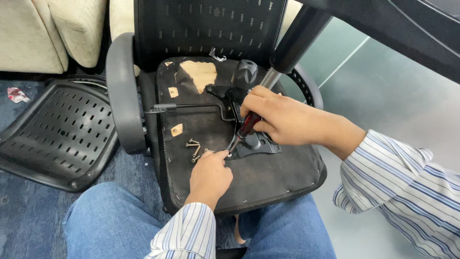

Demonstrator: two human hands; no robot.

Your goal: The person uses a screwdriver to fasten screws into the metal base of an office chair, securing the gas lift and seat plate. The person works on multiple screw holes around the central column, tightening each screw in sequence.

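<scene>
Overturned office chair seat (268, 177) rests against the person's knees, underside up. Right hand (282, 120) is closed around a red-and-black screwdriver (247, 127), tip down at the black mechanism plate (256, 144). Left hand (211, 175) pinches something at the tip (too small to identify). Loose screws (194, 148) lie just beside it.

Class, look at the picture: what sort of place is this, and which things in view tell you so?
Probably an office or its lounge corner: blue carpet floor, a cream upholstered sofa, and an upturned black mesh office chair with a spare perforated black plastic seat shell beside it.
</scene>
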